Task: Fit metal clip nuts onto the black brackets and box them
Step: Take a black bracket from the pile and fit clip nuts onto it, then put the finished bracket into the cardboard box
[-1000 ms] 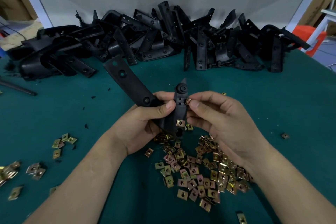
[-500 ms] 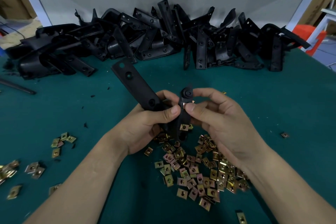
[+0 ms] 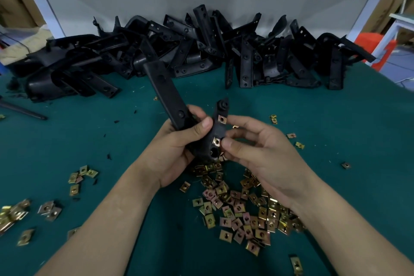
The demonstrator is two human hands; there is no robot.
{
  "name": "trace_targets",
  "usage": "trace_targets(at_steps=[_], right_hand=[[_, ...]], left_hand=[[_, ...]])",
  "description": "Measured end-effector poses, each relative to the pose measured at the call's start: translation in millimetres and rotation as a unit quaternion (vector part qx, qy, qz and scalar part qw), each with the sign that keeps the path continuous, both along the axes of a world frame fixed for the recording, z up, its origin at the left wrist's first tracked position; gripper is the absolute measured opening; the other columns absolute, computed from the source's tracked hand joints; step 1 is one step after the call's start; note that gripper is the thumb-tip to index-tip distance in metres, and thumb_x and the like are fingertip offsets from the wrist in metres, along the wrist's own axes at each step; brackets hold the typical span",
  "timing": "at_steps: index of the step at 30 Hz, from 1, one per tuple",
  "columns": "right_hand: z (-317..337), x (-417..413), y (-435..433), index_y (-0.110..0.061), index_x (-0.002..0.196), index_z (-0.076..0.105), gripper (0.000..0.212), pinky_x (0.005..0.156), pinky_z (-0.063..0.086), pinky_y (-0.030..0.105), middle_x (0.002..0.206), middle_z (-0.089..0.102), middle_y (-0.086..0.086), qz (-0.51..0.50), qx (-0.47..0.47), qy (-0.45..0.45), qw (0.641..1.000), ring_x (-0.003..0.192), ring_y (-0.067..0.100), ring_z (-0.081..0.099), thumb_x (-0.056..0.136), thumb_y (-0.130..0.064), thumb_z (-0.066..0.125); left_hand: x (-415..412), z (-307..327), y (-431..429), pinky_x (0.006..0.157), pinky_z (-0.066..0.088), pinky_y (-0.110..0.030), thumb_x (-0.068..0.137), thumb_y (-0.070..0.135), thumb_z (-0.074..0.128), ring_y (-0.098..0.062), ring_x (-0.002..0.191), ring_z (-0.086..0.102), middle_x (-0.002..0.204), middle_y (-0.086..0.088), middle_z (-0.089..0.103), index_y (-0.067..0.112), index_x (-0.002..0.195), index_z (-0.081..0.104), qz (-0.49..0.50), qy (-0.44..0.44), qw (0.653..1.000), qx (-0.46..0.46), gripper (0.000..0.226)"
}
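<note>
Partway through one piece, early in the whole job. Gripped in the left hand (image 3: pixel 172 152), fingers and thumb wrapped round its bend: one black bracket (image 3: pixel 165 94), held up over the green counter (image 3: pixel 324 119), long arm pointing away. Already seated on its short arm: an upper clip nut (image 3: pixel 222 119) and a lower clip nut (image 3: pixel 216 141). Right hand (image 3: pixel 257 154) at the short arm's edge, thumb tip against the lower clip nut, fingers loosely curled; pinching or merely pushing it home, cannot tell. Left to do: a big heap of bare brackets (image 3: pixel 201 51) along the back of the counter, a pile of loose clip nuts (image 3: pixel 242 208) just under the hands, smaller scatters (image 3: pixel 83 175) off to the left. No box anywhere in view, so nothing to say on boxing. Hidden behind the left palm: the bracket's bend and any further slots
</note>
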State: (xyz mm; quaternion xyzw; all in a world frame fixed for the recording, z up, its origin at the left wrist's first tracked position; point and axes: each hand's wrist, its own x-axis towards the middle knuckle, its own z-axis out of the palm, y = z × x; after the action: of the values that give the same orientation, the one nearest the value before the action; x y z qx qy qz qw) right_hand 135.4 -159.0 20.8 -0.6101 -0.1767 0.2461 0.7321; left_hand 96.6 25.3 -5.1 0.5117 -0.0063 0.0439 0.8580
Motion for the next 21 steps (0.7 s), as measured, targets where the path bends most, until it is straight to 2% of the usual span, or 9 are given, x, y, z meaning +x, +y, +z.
trace_targets(at_steps=[5,7,9,13,15,17,21], right_hand=[[10.0,-2.2,3.1,-0.027,0.091,0.083,0.039,0.077,0.058,0.021,0.084,0.074,0.0,0.004,0.025,0.029,0.999,0.079,0.009,0.069,0.087,0.007,0.065],[16.9,-4.6,0.6,-0.024,0.096,0.083,0.035,0.08,0.058,0.021,0.091,0.076,0.003,0.011,0.014,0.025,1.0,0.083,0.01,0.068,0.088,0.006,0.066],[25.4,-8.9,-3.0,-0.019,0.104,0.08,0.031,0.083,0.058,0.023,0.098,0.076,0.006,0.004,-0.002,0.014,1.0,0.088,0.013,0.067,0.089,0.004,0.067],[40.9,-24.0,-19.5,-0.026,0.098,0.081,0.026,0.083,0.057,0.021,0.098,0.075,0.004,-0.041,-0.032,-0.02,0.998,0.088,0.011,0.067,0.09,-0.003,0.07],[45.7,-32.1,-33.1,-0.023,0.105,0.08,0.025,0.092,0.056,0.028,0.11,0.074,0.011,-0.062,-0.042,-0.045,0.996,0.099,0.017,0.07,0.092,-0.005,0.069],[50.8,-40.5,-51.9,-0.021,0.11,0.079,0.026,0.092,0.056,0.03,0.115,0.074,0.012,-0.085,-0.025,-0.041,0.995,0.105,0.02,0.071,0.094,-0.004,0.067],[59.7,-60.2,-95.0,-0.028,0.107,0.079,0.031,0.089,0.056,0.026,0.109,0.077,0.0,-0.14,0.004,-0.032,0.99,0.102,0.013,0.071,0.093,-0.003,0.066]], left_hand=[[-1.9,2.1,-3.2,0.07,0.059,-0.031,0.08,0.02,0.078,-0.022,0.089,0.071,0.098,-0.007,0.074,0.023,0.085,0.066,-0.002,-0.003,1.0,-0.001,0.013],[-3.2,4.4,-5.1,0.069,0.058,-0.03,0.083,0.019,0.073,-0.021,0.085,0.07,0.095,-0.006,0.074,0.021,0.089,0.063,-0.003,-0.008,1.0,0.006,0.012],[-5.4,7.0,-8.3,0.069,0.059,-0.031,0.079,0.024,0.072,-0.021,0.085,0.071,0.095,-0.007,0.074,0.017,0.095,0.061,-0.002,-0.013,1.0,0.013,0.021],[-10.1,10.1,-27.2,0.082,0.061,-0.038,0.085,0.028,0.075,-0.031,0.1,0.068,0.107,-0.019,0.07,0.01,0.109,0.061,0.009,-0.007,0.999,0.041,0.033],[-14.6,16.0,-41.2,0.082,0.061,-0.038,0.079,0.036,0.08,-0.031,0.107,0.069,0.117,-0.019,0.071,0.016,0.115,0.066,0.011,-0.013,0.998,0.055,0.044],[-20.3,23.5,-54.9,0.08,0.06,-0.034,0.079,0.04,0.082,-0.027,0.11,0.07,0.119,-0.013,0.072,0.027,0.121,0.067,0.024,-0.032,0.997,0.059,0.047],[-30.1,33.9,-82.8,0.078,0.061,-0.037,0.088,0.025,0.075,-0.025,0.112,0.069,0.117,-0.008,0.073,0.036,0.132,0.048,0.109,-0.099,0.986,0.076,0.052]])
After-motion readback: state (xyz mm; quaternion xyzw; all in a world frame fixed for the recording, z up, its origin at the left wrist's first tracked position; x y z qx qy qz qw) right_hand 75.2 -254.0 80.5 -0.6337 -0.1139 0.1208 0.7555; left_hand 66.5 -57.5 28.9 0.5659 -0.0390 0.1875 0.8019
